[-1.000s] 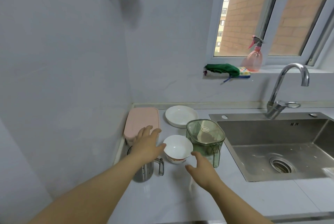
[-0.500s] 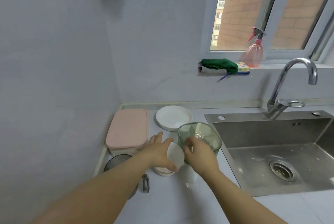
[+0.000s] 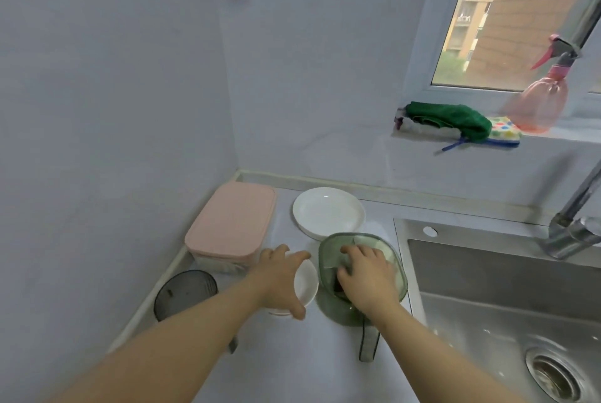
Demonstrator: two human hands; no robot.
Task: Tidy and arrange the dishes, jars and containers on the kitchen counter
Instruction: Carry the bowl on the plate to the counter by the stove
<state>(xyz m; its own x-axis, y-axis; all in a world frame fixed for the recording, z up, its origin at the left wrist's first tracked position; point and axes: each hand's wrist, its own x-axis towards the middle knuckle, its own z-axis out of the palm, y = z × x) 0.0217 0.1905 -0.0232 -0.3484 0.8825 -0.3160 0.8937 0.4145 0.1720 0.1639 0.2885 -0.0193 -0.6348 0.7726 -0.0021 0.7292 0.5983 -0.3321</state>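
Note:
A small white bowl stands on the counter in front of me, tilted toward the right. My left hand grips it, fingers over the far rim and thumb at the near rim. Right beside it is a clear green container with a lid and a handle that points toward me. My right hand lies on top of its lid with the fingers curled down over it. A pink-lidded box and a white plate sit behind, near the wall.
A metal cup with a dark lid stands at the left wall, partly under my left forearm. The steel sink and faucet lie to the right. A green cloth and a pink spray bottle are on the windowsill.
My left hand moved from the pink box onto the bowl and took hold of it. My right hand rose from the counter onto the green container's lid. The view dipped closer.

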